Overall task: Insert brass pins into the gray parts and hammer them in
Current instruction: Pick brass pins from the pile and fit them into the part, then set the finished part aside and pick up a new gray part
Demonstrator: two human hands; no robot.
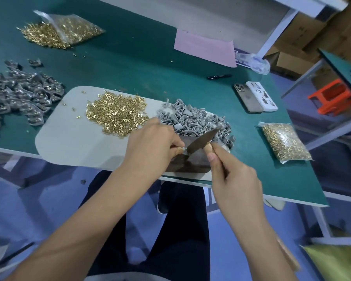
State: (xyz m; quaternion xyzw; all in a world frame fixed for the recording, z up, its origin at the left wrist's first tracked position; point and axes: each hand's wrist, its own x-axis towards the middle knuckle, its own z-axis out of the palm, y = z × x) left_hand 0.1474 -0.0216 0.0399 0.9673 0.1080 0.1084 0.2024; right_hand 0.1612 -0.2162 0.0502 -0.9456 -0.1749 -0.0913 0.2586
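Head view shows loose shiny brass pins [116, 114] heaped beside a pile of matte, wedge-shaped gray parts [193, 120], both on a pale rounded mat [69, 134]. The left hand [150, 147] pinches a small piece on a dark block [190, 161], while the right hand [231, 175] grips a wooden-handled hammer [203, 139] tilted over it. The mat lies on a green bench [140, 57]; the floor below is blue.

Pinched part [183, 148] mostly under fingers [175, 143]
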